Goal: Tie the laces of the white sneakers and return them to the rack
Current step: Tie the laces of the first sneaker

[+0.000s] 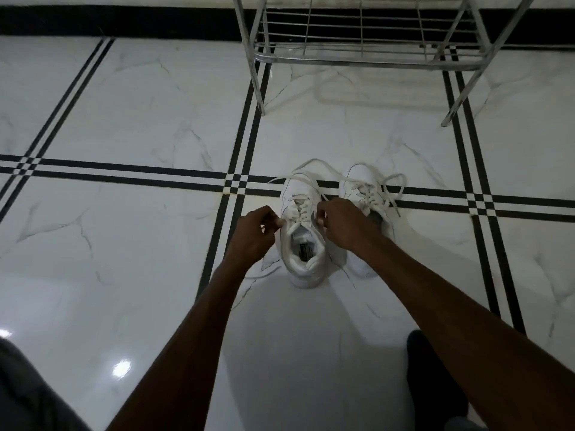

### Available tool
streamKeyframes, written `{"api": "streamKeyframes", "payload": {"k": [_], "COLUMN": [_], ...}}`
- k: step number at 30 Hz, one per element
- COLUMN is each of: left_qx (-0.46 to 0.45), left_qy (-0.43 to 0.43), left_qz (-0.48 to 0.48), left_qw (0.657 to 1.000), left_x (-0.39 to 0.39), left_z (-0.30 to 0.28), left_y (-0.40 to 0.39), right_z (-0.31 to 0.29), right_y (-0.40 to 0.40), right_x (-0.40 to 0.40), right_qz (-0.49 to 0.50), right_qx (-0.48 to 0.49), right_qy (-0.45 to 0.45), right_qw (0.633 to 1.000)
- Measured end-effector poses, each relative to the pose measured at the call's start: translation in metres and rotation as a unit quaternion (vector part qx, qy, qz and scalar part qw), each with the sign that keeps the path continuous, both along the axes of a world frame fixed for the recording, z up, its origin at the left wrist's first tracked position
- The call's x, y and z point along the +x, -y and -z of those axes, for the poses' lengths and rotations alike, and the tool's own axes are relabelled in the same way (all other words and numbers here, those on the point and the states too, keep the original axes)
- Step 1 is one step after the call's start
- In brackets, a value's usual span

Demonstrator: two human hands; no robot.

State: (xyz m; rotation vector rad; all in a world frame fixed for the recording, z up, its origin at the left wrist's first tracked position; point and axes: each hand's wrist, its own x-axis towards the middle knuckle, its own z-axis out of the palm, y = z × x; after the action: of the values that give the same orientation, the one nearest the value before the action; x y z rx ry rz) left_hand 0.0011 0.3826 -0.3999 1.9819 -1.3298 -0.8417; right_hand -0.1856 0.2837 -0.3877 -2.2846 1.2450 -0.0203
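Two white sneakers stand side by side on the floor, toes pointing away from me. The left sneaker (301, 253) is between my hands. My left hand (253, 236) pinches a lace at the shoe's left upper eyelets. My right hand (343, 223) pinches the lace on the shoe's right side and partly covers the right sneaker (362, 185). Loose lace ends (306, 169) trail past both toes. The metal wire rack (357, 54) stands farther back, its lowest shelf bare.
The floor is glossy white marble tile (140, 113) with black double stripes. A black skirting band (124, 23) runs along the far wall. The rack's legs (259, 88) stand on the floor ahead. My knees in dark trousers (28, 396) show at the bottom corners.
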Motion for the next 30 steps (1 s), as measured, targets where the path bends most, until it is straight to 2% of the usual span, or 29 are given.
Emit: {"api": "streamKeyframes", "payload": {"k": [2,4,5,6,8,10,12,14,19,23,25,30], "left_qx": [0.026,0.026,0.012,-0.002,-0.019,-0.022,-0.031,-0.034,-0.05,-0.047,-0.045,-0.059], "left_qy": [-0.024,-0.142,-0.221,-0.287,-0.358,-0.384,-0.382,-0.36,-0.303,-0.232,-0.208,-0.143], "left_qz": [0.004,-0.05,-0.08,-0.102,-0.11,-0.111,-0.116,-0.109,-0.068,-0.023,-0.004,0.062], "left_qw": [0.999,0.988,0.972,0.953,0.927,0.917,0.916,0.926,0.949,0.971,0.977,0.986], "left_x": [0.007,0.013,0.014,0.012,0.005,-0.002,-0.005,-0.007,-0.016,-0.018,-0.017,-0.018], "left_z": [-0.008,-0.017,-0.023,-0.029,-0.038,-0.044,-0.044,-0.039,-0.031,-0.03,-0.03,-0.032], "left_y": [0.0,0.005,0.008,0.011,0.016,0.02,0.025,0.027,0.03,0.032,0.033,0.035], "right_z": [-0.009,-0.018,-0.022,-0.025,-0.029,-0.028,-0.027,-0.025,-0.015,-0.016,-0.016,-0.016], "right_y": [0.011,0.023,0.028,0.031,0.033,0.031,0.026,0.021,0.019,0.02,0.02,0.023], "right_x": [-0.004,-0.008,-0.008,-0.007,-0.005,-0.002,0.0,0.002,0.006,0.008,0.009,0.015], "right_qz": [0.003,0.049,0.088,0.132,0.199,0.219,0.223,0.211,0.145,0.121,0.132,0.238], "right_qx": [0.044,0.131,0.187,0.245,0.35,0.416,0.427,0.405,0.319,0.288,0.275,0.296], "right_qy": [-0.019,0.008,0.055,0.122,0.269,0.377,0.434,0.44,0.384,0.341,0.334,0.348], "right_qw": [0.999,0.99,0.977,0.953,0.875,0.798,0.761,0.773,0.854,0.887,0.892,0.857]}}
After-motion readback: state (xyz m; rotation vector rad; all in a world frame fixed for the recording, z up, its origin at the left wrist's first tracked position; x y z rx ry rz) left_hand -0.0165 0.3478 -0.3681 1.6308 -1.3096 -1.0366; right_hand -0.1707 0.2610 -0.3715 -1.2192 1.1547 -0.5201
